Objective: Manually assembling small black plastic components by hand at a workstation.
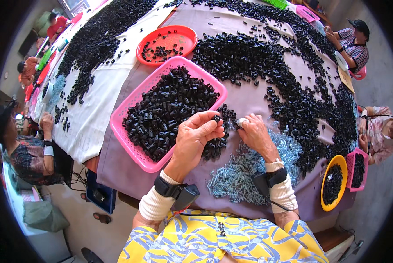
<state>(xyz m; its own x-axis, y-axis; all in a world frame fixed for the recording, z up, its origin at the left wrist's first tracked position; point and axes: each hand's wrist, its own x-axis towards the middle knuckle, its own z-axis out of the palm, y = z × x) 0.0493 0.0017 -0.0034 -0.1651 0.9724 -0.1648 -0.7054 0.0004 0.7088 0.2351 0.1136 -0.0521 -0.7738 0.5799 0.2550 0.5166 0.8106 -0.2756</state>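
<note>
My left hand point(197, 133) is closed in a pinch, with a small black plastic part point(216, 118) held between thumb and fingertips. It hovers over the right edge of a pink basket point(130, 153) heaped with similar black parts. Close by on the right, my right hand point(255, 135) has its fingers curled together, and a pale covering shows on a fingertip. Whatever those fingers hold is hidden. Under and beside my right wrist lies a pile of small clear-bluish metal springs point(236, 175). More loose black parts point(215, 149) lie between the basket and the springs.
Large heaps of black parts point(244, 57) spread over the cloth-covered table point(117, 175). A red tray point(148, 35) stands behind the basket. At the right edge are a yellow tray point(344, 175) and a small pink basket point(364, 151). Other people point(354, 44) sit around the table.
</note>
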